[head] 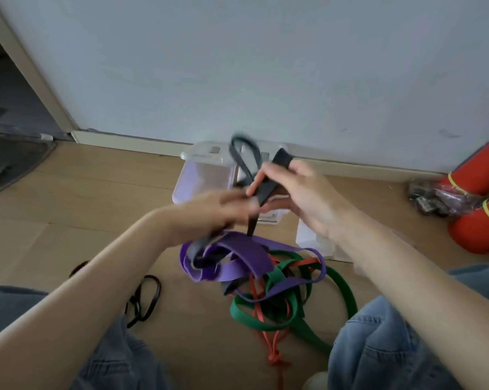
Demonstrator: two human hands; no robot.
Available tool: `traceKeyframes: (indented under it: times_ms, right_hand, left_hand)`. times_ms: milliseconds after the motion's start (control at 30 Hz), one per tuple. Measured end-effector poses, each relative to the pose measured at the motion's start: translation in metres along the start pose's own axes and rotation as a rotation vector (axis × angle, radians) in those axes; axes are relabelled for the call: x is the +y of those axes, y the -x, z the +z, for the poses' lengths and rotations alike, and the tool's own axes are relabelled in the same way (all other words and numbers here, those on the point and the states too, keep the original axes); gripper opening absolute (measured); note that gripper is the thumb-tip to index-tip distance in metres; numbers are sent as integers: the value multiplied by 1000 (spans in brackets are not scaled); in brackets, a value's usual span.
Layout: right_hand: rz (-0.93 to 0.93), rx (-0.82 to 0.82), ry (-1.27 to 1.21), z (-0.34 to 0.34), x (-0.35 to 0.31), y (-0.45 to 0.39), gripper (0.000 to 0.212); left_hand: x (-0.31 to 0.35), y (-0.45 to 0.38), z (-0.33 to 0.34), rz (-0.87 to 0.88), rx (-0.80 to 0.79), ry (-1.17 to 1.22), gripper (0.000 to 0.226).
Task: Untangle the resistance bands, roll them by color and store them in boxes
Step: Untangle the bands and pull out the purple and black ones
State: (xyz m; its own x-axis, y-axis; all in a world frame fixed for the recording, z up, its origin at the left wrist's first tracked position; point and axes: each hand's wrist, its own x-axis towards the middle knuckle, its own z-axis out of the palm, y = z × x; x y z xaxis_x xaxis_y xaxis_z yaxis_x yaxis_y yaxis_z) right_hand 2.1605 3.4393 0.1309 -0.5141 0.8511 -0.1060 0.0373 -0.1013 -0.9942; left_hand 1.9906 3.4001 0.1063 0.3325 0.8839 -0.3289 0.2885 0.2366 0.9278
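Note:
A black resistance band (pixel 265 184) is held up over the floor. My right hand (pixel 302 192) grips its upper part, and a loop of it sticks up behind. My left hand (pixel 223 208), blurred, closes on the same band just below. The band's lower end runs down into a tangle on the floor: wide purple bands (pixel 237 263), a green band (pixel 282 305) and a thin red band (pixel 268 333) knotted together. A clear plastic box (pixel 201 175) stands behind my hands by the wall.
A thin black band (pixel 144 299) lies loose on the wood floor by my left knee. A second clear box (pixel 310 237) sits under my right wrist. Red rolled mats (pixel 479 198) and a plastic bag (pixel 434 198) lie at the right. An open doorway is at the far left.

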Motion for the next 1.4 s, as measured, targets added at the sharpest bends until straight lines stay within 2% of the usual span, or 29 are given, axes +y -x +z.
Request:
traceKeyframes:
  times_ms: [33, 100, 267, 333, 467, 533, 567, 700, 800, 833, 900, 967, 1000, 1067, 1133, 1200, 1300, 1333, 1400]
  right_hand:
    - [-27, 47, -20, -5, -6, 0, 29]
    - [-52, 136, -12, -12, -14, 0, 30]
    - [-130, 324, -176, -31, -28, -1, 32]
    - [-153, 416, -279, -39, -34, -2, 32]
    - [-91, 514, -400, -42, -26, -4, 34]
    - [-62, 484, -398, -36, -18, -5, 33]
    - [-47, 447, -394, -32, -14, -6, 33]
    - [8, 315, -305, -22, -2, -7, 29]
    - [124, 212, -262, -26, 1, -8, 23]
    - [215, 126, -206, -27, 2, -7, 29]
    - [352, -115, 79, -27, 8, -3, 48]
    - [286, -383, 321, -16, 16, 3, 46]
    - [212, -434, 387, -9, 19, 5, 40]
    - [69, -331, 519, 3, 24, 7, 31]
    - [-32, -162, 642, 4, 27, 5, 23]
    - [-37, -92, 590, 0, 23, 2, 16]
    - [43, 46, 331, -16, 8, -4, 22]
    - [50, 91, 239, -20, 3, -5, 22]
    - [35, 95, 55, -24, -3, -6, 16]
  left_hand:
    - [-7, 0, 3, -58, -74, -154, 24]
    - [-9, 2, 3, -113, -104, -234, 21]
    - [13, 12, -24, -14, 71, -159, 35]
    - [17, 18, -38, -10, 97, -228, 30]
    - [8, 22, -51, -219, 23, -568, 32]
    - [0, 20, -46, -327, -32, -809, 36]
    - [-3, 19, -43, -328, -68, -846, 35]
    - [5, 20, -32, -164, -137, -475, 9]
    - [9, 20, -32, -15, 18, -175, 11]
    - [12, 20, -32, 24, 89, -12, 15]
    - [20, 19, -32, 64, 198, 353, 22]
    - [25, 18, -33, 85, 242, 560, 28]
    - [27, 18, -34, 97, 218, 592, 29]
    - [28, 17, -32, 129, 161, 604, 27]
    - [27, 17, -31, 145, 196, 594, 22]
    - [24, 18, -34, 164, 255, 482, 15]
    - [14, 16, -42, 63, 349, -133, 31]
    - [11, 14, -42, 16, 389, -319, 29]
    - [5, 8, -38, 0, 466, -503, 17]
